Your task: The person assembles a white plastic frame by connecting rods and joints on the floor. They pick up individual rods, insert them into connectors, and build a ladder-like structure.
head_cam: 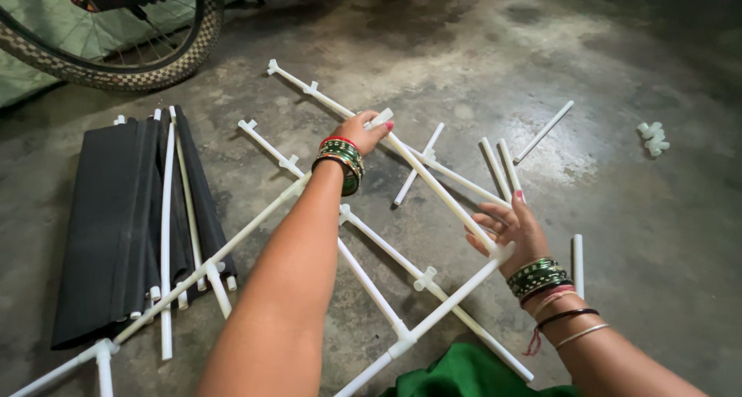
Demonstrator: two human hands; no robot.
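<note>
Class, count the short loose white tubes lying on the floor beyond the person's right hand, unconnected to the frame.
5: one left, two side by side, one angled farther right, one near the right hand. Others may be hidden.

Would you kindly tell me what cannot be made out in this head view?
- White pipe frame: its lower ends are cut off by the bottom edge.
- Left hand: its grip on the connector is hidden by the hand's back.
- Bicycle wheel: cut off by the top edge.
- Small white fittings: too small to tell apart.

Left arm stretched forward, left hand curled shut, apparently gripping. Right hand nearer, fingers spread, palm down. Bangles on both wrists.
</note>
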